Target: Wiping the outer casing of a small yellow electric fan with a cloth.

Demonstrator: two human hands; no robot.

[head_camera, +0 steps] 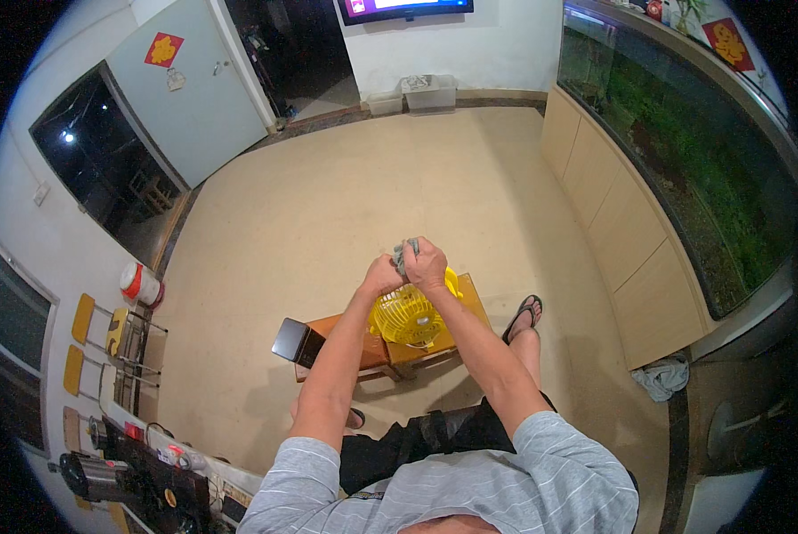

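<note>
A grey cloth [400,259] is bunched between my two hands, out in front of me. My left hand [383,274] grips it from the left, and my right hand [427,263] is closed around it from the right. Just below them, a yellow fan [409,319] with a slatted guard sits on small wooden stools, partly covered by my hands and right forearm. One stool [474,294] is lighter yellow-brown; the reddish-brown stool [325,325] beside it carries a dark, shiny, flat-faced device [297,340], partly behind my left forearm.
A fish tank [679,153] on a pale wooden cabinet [629,220] lines the right side. Another grey cloth [662,377] lies at the cabinet's near end. Chairs [115,332], a red-and-white bucket [140,284] and a table with a metal kettle [95,476] stand left. Plastic bins [430,97] sit by the far wall.
</note>
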